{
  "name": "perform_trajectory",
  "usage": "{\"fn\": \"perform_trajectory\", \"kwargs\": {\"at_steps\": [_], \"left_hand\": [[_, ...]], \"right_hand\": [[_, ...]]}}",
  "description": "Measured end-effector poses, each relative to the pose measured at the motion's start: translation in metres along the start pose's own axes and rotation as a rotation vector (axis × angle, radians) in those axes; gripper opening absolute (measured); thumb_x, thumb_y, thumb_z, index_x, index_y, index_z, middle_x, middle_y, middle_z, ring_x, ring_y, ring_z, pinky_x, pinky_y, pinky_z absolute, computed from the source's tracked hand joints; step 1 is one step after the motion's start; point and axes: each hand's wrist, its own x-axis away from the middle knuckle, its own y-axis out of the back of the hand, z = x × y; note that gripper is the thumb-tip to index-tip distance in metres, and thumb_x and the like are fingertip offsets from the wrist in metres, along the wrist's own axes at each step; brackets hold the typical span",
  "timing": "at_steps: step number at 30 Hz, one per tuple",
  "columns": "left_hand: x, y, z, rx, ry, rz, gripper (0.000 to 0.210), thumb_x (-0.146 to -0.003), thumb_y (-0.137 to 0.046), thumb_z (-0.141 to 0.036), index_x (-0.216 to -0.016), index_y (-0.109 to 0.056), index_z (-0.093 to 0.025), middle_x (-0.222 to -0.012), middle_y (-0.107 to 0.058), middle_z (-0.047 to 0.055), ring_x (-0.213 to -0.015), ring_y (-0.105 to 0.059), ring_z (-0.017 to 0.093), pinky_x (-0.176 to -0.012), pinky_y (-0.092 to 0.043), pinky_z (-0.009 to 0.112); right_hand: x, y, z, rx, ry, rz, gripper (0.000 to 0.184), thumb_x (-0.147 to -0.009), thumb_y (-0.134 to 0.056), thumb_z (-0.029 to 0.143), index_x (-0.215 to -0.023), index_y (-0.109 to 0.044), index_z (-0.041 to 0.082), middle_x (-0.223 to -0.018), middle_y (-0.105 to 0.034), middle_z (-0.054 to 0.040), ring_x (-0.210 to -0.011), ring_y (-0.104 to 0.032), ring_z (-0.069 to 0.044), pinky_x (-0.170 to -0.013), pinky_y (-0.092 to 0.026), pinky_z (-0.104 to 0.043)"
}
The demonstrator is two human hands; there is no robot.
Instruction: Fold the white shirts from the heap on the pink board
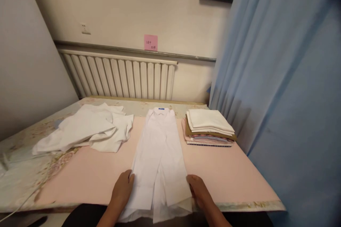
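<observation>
A long white coat (157,152) with a collar and a small blue label lies lengthwise before me, its sides folded inward. Its lower hem hangs loosely at the near edge of the table. At the left edge of the coat's lower part, my left hand (123,186) is closed on the cloth, thumb on top. My right hand (199,188) grips the opposite edge at about the same height; most of its fingers are hidden under or behind the fabric.
Crumpled white garments (87,126) lie to the left. A stack of folded clothes (210,127) sits at the right, beside a blue curtain (266,78). A pink cloth (93,177) covers part of the flowered tablecloth (21,170). Behind stands a radiator (125,74).
</observation>
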Motion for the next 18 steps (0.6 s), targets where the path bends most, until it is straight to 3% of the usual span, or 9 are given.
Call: {"fn": "perform_trajectory", "kwargs": {"at_steps": [4,9,14,18], "left_hand": [[0.025,0.011,0.001,0.127,0.232,0.165,0.033,-0.086,-0.039,-0.038,-0.101,-0.060,-0.018,-0.098,-0.073,0.007,-0.091,-0.068,0.023,-0.083,-0.050,0.036],[0.038,0.010,0.002,0.321,0.327,0.221,0.030,-0.079,-0.049,-0.026,-0.105,-0.057,-0.016,-0.102,-0.073,0.008,-0.093,-0.069,0.022,-0.084,-0.051,0.033],[0.055,0.009,0.002,0.651,0.402,0.127,0.035,-0.075,-0.052,-0.029,-0.107,-0.054,-0.016,-0.105,-0.072,0.010,-0.096,-0.069,0.022,-0.084,-0.054,0.033],[0.084,0.021,-0.007,0.726,0.464,0.108,0.057,-0.070,-0.062,-0.041,-0.121,-0.052,-0.018,-0.090,-0.074,0.006,-0.083,-0.070,0.025,-0.070,-0.056,0.035]], "right_hand": [[0.017,-0.002,-0.012,-0.031,-0.052,0.029,0.033,-0.068,-0.059,0.052,-0.062,-0.056,0.019,-0.054,-0.056,0.0002,-0.049,-0.049,-0.014,-0.045,-0.036,-0.024],[0.027,-0.005,-0.020,0.016,0.001,-0.008,0.025,-0.065,-0.060,0.042,-0.062,-0.058,0.018,-0.059,-0.058,-0.0011,-0.058,-0.053,-0.017,-0.052,-0.040,-0.026],[0.039,0.002,-0.005,0.094,0.093,-0.105,0.022,-0.068,-0.052,0.038,-0.067,-0.062,0.018,-0.064,-0.060,-0.0017,-0.063,-0.054,-0.018,-0.056,-0.043,-0.027],[0.061,0.021,0.012,0.050,0.099,-0.109,0.028,-0.068,-0.058,0.043,-0.078,-0.065,0.018,-0.069,-0.064,-0.0033,-0.067,-0.058,-0.021,-0.060,-0.046,-0.029]]}}
